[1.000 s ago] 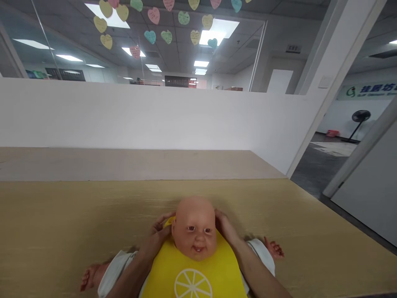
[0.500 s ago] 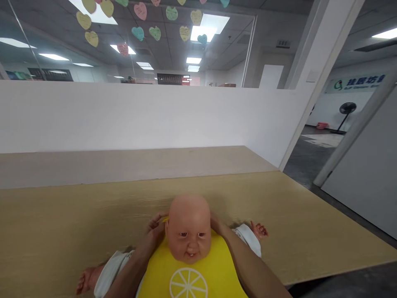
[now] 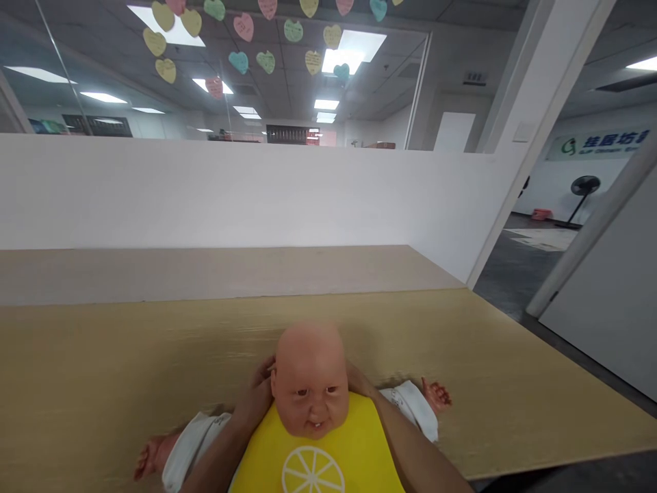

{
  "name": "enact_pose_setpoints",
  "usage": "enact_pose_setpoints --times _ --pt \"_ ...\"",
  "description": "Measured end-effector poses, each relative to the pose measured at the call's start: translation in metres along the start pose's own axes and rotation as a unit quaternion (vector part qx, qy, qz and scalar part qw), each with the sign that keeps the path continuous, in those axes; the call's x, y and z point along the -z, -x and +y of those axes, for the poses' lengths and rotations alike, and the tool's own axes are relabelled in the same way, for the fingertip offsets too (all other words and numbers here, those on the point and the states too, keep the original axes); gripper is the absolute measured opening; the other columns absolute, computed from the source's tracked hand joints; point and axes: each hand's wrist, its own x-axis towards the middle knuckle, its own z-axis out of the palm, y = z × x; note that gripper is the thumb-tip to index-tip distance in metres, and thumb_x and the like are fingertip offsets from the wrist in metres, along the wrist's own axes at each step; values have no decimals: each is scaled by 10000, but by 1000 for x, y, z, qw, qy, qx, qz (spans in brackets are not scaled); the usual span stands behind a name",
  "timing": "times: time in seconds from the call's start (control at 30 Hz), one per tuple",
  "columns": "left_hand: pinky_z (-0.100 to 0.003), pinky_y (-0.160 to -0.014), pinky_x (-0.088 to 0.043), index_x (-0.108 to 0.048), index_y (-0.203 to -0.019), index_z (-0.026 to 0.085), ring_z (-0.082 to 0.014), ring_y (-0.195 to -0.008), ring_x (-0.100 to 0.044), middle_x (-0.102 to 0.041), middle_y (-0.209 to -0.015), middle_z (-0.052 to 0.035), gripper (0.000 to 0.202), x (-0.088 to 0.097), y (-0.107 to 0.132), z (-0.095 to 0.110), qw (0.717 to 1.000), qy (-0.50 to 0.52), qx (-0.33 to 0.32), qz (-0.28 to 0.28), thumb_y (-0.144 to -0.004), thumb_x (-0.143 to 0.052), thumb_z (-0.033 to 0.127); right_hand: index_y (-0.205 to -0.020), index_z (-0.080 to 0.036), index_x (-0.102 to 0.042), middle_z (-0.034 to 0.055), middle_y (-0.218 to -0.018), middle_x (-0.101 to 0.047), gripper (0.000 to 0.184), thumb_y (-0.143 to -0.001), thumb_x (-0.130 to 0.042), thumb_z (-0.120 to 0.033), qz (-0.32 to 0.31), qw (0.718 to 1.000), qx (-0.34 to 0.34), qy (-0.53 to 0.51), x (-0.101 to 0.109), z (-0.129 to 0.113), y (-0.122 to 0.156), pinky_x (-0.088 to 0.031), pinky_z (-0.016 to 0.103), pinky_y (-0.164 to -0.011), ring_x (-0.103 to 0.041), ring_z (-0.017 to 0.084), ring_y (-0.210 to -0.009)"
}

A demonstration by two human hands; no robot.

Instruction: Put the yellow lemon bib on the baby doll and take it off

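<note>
A bald baby doll (image 3: 312, 376) lies on its back on the table, its head toward the far side. Over its chest is a yellow bib (image 3: 261, 459) with a white citrus-slice print. My left hand (image 3: 261, 392) is curled against the side of the doll's head and neck, its fingertips going behind; a yellow strap of the bib showed at these fingers a moment ago. My right hand (image 3: 358, 381) reaches behind the other side of the neck, and the doll's head hides its fingers. White sleeves (image 3: 413, 405) cover the doll's outspread arms.
The wooden table (image 3: 128, 363) meets a low white wall (image 3: 230, 192) at the back. Above it, glass carries heart-shaped notes (image 3: 239, 62). To the right are a doorway, a door (image 3: 606, 308) and a standing fan (image 3: 585, 185) beyond.
My left hand has slid further behind the doll's neck, and the yellow strap end by the ear has gone out of sight. The camera view has shifted slightly.
</note>
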Motion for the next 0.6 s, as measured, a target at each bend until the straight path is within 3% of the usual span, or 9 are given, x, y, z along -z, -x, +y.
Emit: enact_pose_setpoints --times 0.1,0.3,0.5,0.6 --pt "-343 -773 -503 -667 -813 174 -253 -853 -652 -710 -706 -36 346 5 -3 -7 999 -30 -7 18 -521 -682 361 -1031 -297 -686 27 -1108 -668 458 -719 -597 -621 -14 1000 10 -5 -1 -2 0 -449 387 -960 -468 248 -1234" --pt "-387 -893 -467 -621 -663 196 -277 -967 -618 -715 -824 -87 188 12 -8 -16 993 -106 -37 34 -566 -657 353 -1046 -309 -680 22 -1103 -671 458 -699 -627 -603 -13 999 49 4 -3 -7 -3 -449 381 -965 -478 234 -1222" --pt "-396 -912 -458 -600 -642 196 -283 -974 -616 -714 -850 -97 147 10 -6 -15 992 -126 -22 15 -552 -628 310 -1126 -320 -644 33 -1137 -655 518 -706 -603 -620 -8 997 64 33 -5 -18 -3 -440 422 -980 -458 247 -1248" --pt "-389 -894 -466 -617 -699 191 -282 -983 -615 -715 -889 -93 178 10 -4 -15 991 -131 -7 16 -557 -614 299 -1139 -391 -625 -15 -1146 -648 468 -709 -610 -576 -4 993 86 86 -7 -25 -5 -458 434 -961 -458 248 -1255"
